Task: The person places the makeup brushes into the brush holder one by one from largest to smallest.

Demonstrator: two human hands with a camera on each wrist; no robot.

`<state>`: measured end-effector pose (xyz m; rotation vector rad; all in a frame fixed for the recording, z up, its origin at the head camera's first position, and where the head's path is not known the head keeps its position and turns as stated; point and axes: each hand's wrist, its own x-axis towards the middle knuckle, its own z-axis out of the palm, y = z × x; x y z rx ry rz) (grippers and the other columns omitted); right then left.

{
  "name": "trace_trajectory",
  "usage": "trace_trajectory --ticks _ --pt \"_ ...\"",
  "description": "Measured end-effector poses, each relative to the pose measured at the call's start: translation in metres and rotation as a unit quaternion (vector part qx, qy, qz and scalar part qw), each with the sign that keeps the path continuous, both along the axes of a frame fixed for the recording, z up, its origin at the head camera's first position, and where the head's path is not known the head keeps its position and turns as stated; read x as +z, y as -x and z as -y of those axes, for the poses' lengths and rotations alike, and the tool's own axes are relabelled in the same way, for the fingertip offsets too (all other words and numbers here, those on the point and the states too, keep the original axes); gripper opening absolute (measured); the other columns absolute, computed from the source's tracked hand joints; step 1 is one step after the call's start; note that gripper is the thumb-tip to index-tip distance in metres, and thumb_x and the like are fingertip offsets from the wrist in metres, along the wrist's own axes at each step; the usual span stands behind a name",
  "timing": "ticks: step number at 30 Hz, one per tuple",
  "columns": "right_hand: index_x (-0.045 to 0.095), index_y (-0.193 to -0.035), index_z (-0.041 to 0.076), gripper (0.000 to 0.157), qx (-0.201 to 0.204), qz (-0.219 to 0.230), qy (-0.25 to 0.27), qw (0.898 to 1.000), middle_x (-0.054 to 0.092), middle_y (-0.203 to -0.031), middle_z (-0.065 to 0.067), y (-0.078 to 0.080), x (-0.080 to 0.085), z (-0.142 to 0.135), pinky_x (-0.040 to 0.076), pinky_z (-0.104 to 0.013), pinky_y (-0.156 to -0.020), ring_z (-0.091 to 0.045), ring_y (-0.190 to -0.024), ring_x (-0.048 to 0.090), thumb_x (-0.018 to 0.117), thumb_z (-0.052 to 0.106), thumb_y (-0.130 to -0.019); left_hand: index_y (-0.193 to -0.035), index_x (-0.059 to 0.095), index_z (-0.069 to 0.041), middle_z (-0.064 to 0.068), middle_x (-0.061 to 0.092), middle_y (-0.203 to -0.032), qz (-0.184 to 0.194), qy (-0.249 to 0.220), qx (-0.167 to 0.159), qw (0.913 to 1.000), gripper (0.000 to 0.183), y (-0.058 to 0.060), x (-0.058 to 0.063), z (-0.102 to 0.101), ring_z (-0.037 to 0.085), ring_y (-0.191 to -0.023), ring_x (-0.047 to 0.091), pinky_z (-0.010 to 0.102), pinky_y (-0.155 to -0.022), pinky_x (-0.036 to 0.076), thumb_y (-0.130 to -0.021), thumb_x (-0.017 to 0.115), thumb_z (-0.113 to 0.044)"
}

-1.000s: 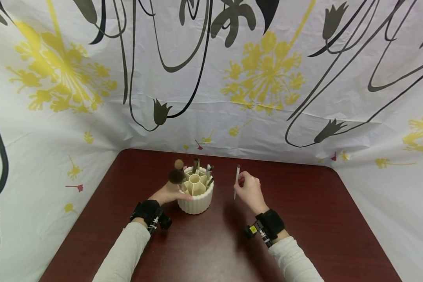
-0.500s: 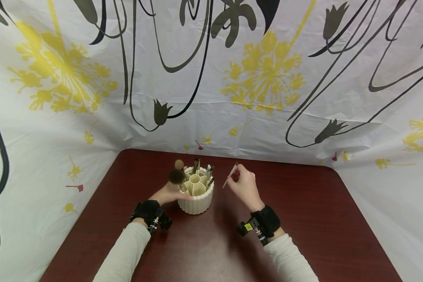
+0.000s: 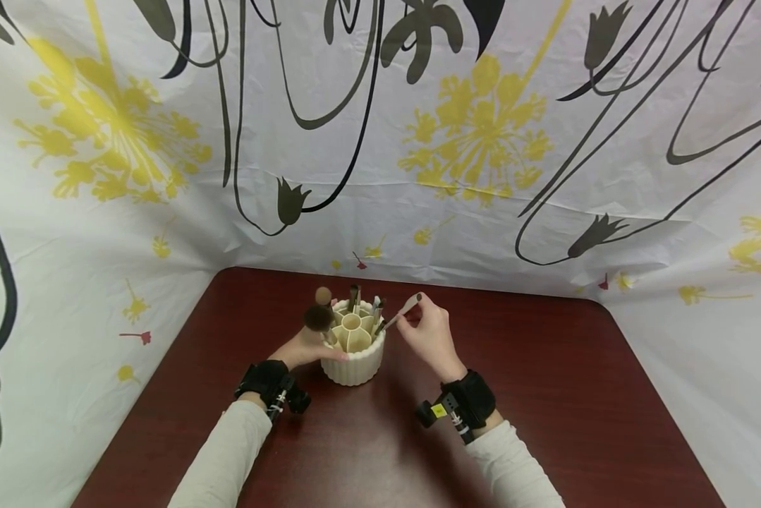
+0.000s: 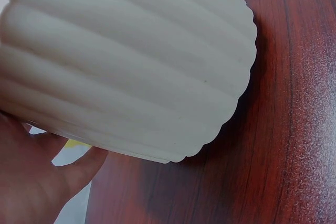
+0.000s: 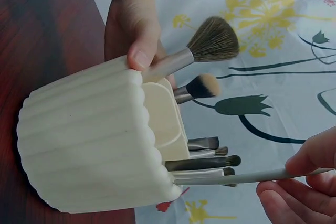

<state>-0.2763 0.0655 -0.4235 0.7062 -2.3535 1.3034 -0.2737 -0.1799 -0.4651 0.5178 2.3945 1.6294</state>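
A cream, fluted makeup brush holder (image 3: 352, 368) with inner compartments stands on the table. My left hand (image 3: 302, 348) grips its left side, thumb over the front near the rim; the left wrist view shows fingers against the ribbed wall (image 4: 131, 72). Between thumb and fingers my right hand (image 3: 432, 341) pinches a slim makeup brush (image 3: 408, 305), tilted, its thin handle end pointing down at the holder's right rim. In the right wrist view that pale handle (image 5: 239, 178) overlaps the rim beside several small brushes. A large fluffy brush (image 5: 214, 39) and a tan-tipped brush (image 5: 203, 87) stand on the left side.
The dark red wooden table (image 3: 583, 409) extends around the holder. A white cloth with yellow and grey flower prints (image 3: 482, 134) hangs behind and at both sides. Black camera straps (image 3: 472, 398) sit on both wrists.
My right hand has moved left toward the holder, and the pinched brush has gone from nearly upright to slanted, its lower end now at the rim. The left hand stays on the holder.
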Motion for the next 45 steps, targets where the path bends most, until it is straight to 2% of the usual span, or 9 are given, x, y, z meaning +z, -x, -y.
trace_trajectory --ticks 4,8,14,21,31,38,45 --pt "0.055 -0.086 0.002 0.005 -0.001 0.03 -0.005 1.0 0.062 -0.082 -0.007 -0.002 0.001 0.002 0.05 -0.021 -0.063 -0.018 -0.073 0.062 0.057 0.005 -0.084 -0.143 0.004 0.005 0.028 0.022 -0.143 0.004 -0.003 0.0 1.0 0.106 0.0 0.0 0.0 0.034 -0.111 0.04 0.048 -0.096 0.033 -0.067 0.078 -0.007" --pt "0.057 -0.085 0.003 0.004 -0.009 0.025 0.003 1.0 0.062 -0.081 -0.007 -0.002 -0.002 0.003 0.051 -0.024 -0.06 -0.017 -0.071 0.062 0.059 0.003 -0.082 -0.143 0.004 0.006 0.027 0.02 -0.144 0.005 -0.003 0.001 1.0 0.106 0.001 0.0 0.0 0.035 -0.114 0.038 0.049 -0.098 0.031 -0.067 0.078 -0.007" --pt "0.057 -0.086 0.004 0.011 -0.034 0.017 -0.008 0.999 0.062 -0.079 -0.008 -0.001 -0.007 0.005 0.05 -0.026 -0.058 -0.017 -0.068 0.062 0.062 -0.003 -0.078 -0.142 0.004 0.007 0.026 0.012 -0.147 0.01 -0.006 -0.001 0.9999 0.106 0.001 -0.001 0.0 0.037 -0.126 0.028 0.052 -0.102 0.026 -0.068 0.077 -0.007" --pt "0.058 -0.086 0.003 0.009 -0.032 0.019 -0.037 0.999 0.063 -0.079 -0.007 -0.001 -0.013 0.008 0.049 -0.024 -0.056 -0.016 -0.068 0.062 0.063 -0.001 -0.079 -0.143 0.004 0.006 0.026 0.016 -0.146 0.008 -0.008 -0.001 0.9999 0.106 0.001 -0.001 0.0 0.035 -0.119 0.035 0.05 -0.1 0.029 -0.067 0.078 -0.007" --pt "0.058 -0.083 0.005 0.009 -0.033 0.032 -0.074 0.996 0.061 -0.077 -0.006 0.003 -0.02 0.017 0.048 -0.023 -0.057 -0.015 -0.067 0.06 0.061 -0.002 -0.078 -0.142 0.002 0.006 0.026 0.01 -0.147 0.011 -0.016 -0.007 0.9998 0.107 0.002 -0.001 0.0 0.038 -0.133 0.017 0.052 -0.104 0.021 -0.068 0.078 -0.006" --pt "0.059 -0.083 0.007 0.01 -0.03 0.06 -0.091 0.994 0.06 -0.078 -0.004 0.003 -0.021 0.02 0.047 -0.023 -0.057 -0.013 -0.068 0.058 0.059 -0.002 -0.079 -0.143 0.002 0.006 0.025 0.01 -0.148 0.01 -0.009 -0.008 0.9999 0.107 0.002 -0.002 0.0 0.037 -0.133 0.016 0.052 -0.104 0.021 -0.068 0.077 -0.006" --pt "0.06 -0.085 0.004 0.008 -0.028 0.079 -0.095 0.992 0.063 -0.084 -0.008 0.003 -0.023 0.021 0.048 -0.025 -0.059 -0.019 -0.072 0.06 0.06 -0.002 -0.08 -0.142 0.003 0.006 0.025 0.011 -0.147 0.01 -0.005 0.0 0.9999 0.107 0.001 -0.001 0.0 0.037 -0.133 0.018 0.052 -0.104 0.022 -0.067 0.078 -0.007"
